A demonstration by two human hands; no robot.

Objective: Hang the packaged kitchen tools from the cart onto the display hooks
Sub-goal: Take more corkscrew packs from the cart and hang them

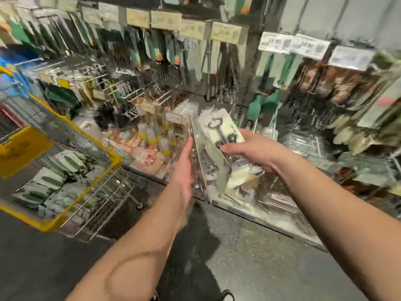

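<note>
My right hand (pixel 253 152) grips a packaged corkscrew (pixel 225 131) on a white card, tilted with its top toward the display. My left hand (pixel 185 164) holds a stack of clear blister packs (pixel 206 168) edge-on, its palm against their left side. Both hands meet in front of the lower shelf. The yellow-rimmed wire cart (pixel 65 161) stands at the left with several more packaged tools (pixel 50 181) lying in it. Display hooks (pixel 138 92) with hanging utensils fill the wall ahead. The whole frame is blurred.
Price tags (pixel 225 32) run along the top rail. A low shelf (pixel 147 146) below the hooks holds small bottles and packets. Further racks with packaged goods (pixel 338 83) stand at the right. Dark floor (pixel 249 257) lies underfoot, with my shoe (pixel 226 295) at the bottom edge.
</note>
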